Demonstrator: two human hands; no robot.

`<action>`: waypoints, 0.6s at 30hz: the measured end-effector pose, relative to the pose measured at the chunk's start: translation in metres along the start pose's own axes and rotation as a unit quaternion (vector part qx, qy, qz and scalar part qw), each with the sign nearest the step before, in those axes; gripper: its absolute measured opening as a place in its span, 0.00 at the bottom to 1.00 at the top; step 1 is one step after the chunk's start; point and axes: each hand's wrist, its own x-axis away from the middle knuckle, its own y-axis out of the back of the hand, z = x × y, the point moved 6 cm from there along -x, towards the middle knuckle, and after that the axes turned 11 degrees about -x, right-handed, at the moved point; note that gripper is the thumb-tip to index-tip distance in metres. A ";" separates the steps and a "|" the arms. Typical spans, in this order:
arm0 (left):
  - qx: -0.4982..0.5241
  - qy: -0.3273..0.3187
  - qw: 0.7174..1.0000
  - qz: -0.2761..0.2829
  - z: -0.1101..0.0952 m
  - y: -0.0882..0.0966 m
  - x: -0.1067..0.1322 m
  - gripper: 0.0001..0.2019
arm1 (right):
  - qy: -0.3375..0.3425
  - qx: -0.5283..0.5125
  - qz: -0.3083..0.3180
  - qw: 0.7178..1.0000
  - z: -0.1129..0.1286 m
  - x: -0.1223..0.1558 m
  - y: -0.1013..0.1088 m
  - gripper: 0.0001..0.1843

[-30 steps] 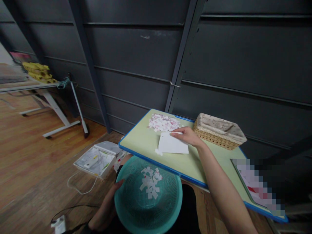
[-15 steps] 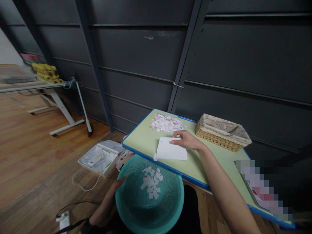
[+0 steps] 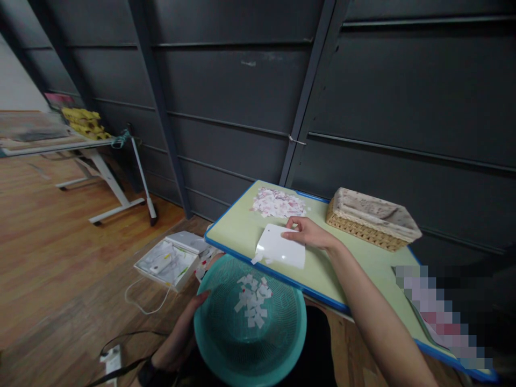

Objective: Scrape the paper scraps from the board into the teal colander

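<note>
My right hand (image 3: 307, 233) is closed on the upper right edge of a white plastic scraper (image 3: 280, 248) with a small hole in one corner. The scraper's lower edge lies by the near edge of the pale green tabletop (image 3: 328, 271), and a few white scraps show at its left corner. Below that edge sits a green plastic basket (image 3: 282, 344), which my left hand (image 3: 199, 302) grips by its left rim; some of those fingers are hidden. Several small paper scraps (image 3: 253, 302) lie inside the basket. Farther back on the tabletop is a heap of pinkish-white paper scraps (image 3: 278, 202).
A lined wicker basket (image 3: 371, 223) stands at the tabletop's back right. An open white box (image 3: 167, 263) with a cable is on the floor at left, near a power strip (image 3: 112, 361). Another table (image 3: 60, 144) stands farther left. Dark wall panels (image 3: 226, 80) rise behind.
The scraper has tilted and bent in my right hand, and its face now catches the light. My left hand stays on the basket rim. The view has shifted slightly.
</note>
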 end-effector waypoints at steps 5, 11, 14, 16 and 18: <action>0.006 -0.006 1.000 0.003 -0.003 -0.007 0.009 0.22 | -0.025 -0.043 0.026 0.998 0.002 0.002 -0.005 0.24; 0.011 -0.035 0.999 0.024 -0.003 -0.008 0.005 0.27 | -0.035 -0.050 0.033 0.998 0.003 0.004 -0.001 0.24; 0.012 -0.028 0.999 0.025 -0.001 -0.007 0.004 0.28 | -0.041 -0.074 0.071 0.994 0.005 0.006 -0.007 0.24; 0.014 -0.014 1.000 0.020 0.000 -0.007 0.005 0.26 | -0.023 -0.114 0.006 0.993 0.008 0.005 0.008 0.25; 0.008 -0.002 1.000 0.009 0.001 -0.004 0.005 0.23 | 0.005 -0.149 -0.122 0.981 0.010 0.006 0.035 0.27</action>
